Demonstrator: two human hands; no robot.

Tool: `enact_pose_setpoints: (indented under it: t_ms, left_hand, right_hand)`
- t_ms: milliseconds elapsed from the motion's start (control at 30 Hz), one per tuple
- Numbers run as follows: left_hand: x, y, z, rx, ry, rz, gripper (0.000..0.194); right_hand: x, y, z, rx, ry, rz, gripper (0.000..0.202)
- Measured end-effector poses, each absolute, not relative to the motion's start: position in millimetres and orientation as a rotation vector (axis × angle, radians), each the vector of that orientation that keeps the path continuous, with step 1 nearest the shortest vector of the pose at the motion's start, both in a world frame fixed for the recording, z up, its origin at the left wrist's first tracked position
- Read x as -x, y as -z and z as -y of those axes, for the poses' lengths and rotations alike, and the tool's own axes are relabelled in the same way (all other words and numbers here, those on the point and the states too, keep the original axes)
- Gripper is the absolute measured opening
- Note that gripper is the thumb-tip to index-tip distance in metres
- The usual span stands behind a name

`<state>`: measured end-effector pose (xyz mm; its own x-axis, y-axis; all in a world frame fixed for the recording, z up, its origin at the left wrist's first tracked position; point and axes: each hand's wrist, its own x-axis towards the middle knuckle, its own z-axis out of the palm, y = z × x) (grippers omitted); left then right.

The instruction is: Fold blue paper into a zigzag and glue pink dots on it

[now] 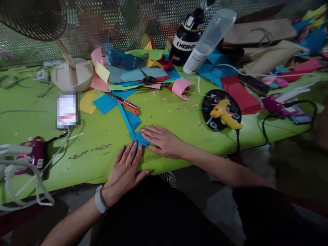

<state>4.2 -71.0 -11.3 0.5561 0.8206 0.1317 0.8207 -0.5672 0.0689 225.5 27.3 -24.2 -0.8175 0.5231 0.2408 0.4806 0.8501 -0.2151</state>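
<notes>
Head view: folds are already made in blue paper (141,138); on green table (179,119) it is touched by left hand (124,167) and right hand (167,142), both open, palms down. Whether folding is finished cannot be told.

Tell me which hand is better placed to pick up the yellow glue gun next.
The right hand, I'd judge: it is nearer the yellow glue gun, while the left hand lies farther off. Both have fingers on the blue paper, so either would likely have to leave it.
</notes>
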Motion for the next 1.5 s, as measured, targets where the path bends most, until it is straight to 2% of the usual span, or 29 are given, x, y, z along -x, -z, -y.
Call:
enact_pose_setpoints:
  t_ms: [1133, 1500]
  left_hand:
    - [-9.2, 10.6, 70.8, 2.724, 0.322, 1.473, 0.076]
    - [-8.5, 9.7, 71.8, 2.760, 0.285, 1.496, 0.084]
  right_hand:
    - [-225.0, 21.6, -25.0, 0.768, -0.247, 2.753, 0.052]
    - [-224.9, 20.9, -24.0, 0.775, -0.265, 2.737, 0.050]
